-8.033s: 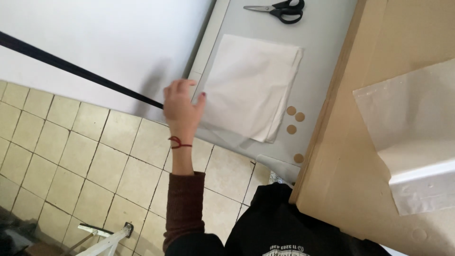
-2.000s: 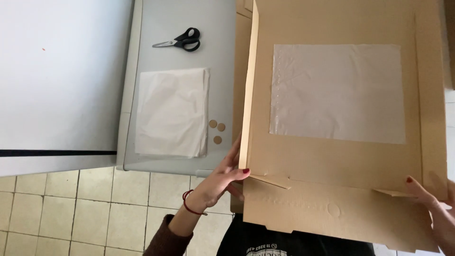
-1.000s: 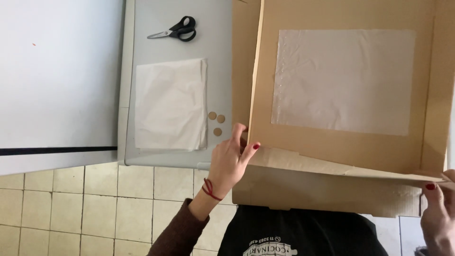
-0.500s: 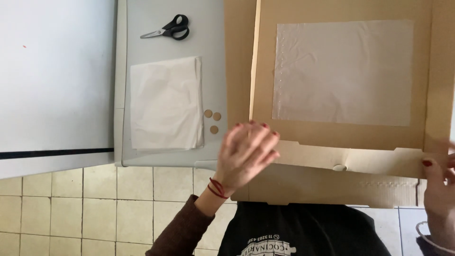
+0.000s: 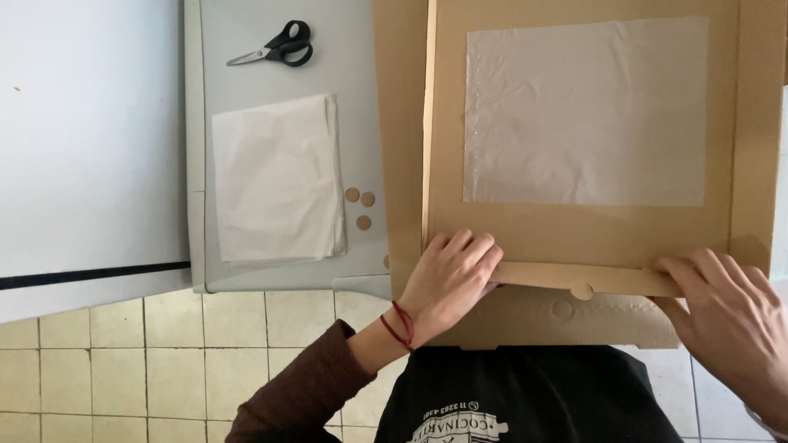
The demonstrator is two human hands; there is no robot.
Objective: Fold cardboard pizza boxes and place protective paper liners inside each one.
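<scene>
Folding the near wall of a flat cardboard pizza box is the work in hand, and you look partway through it. Your left hand lies flat, fingers spread, over the left end of the front flap at centre-bottom of the frame, pressing it down rather than gripping it. Your right hand, at the lower right, curls its fingers over the right end of the same flap, pinching the strip between fingertips and palm. The box fills the right half of the frame, lying open, with a sheet of translucent liner paper already laid inside its base. That liner and the raised left side wall suggest the early steps are done; the front flap is bent over but, as far as you can judge, its small round tab is not yet seated, and the lower panel beneath it is unfolded. To the left, on a grey table, lie a stack of white paper sheets, black-handled scissors at the upper left, and three little cardboard discs just beside the stack.
</scene>
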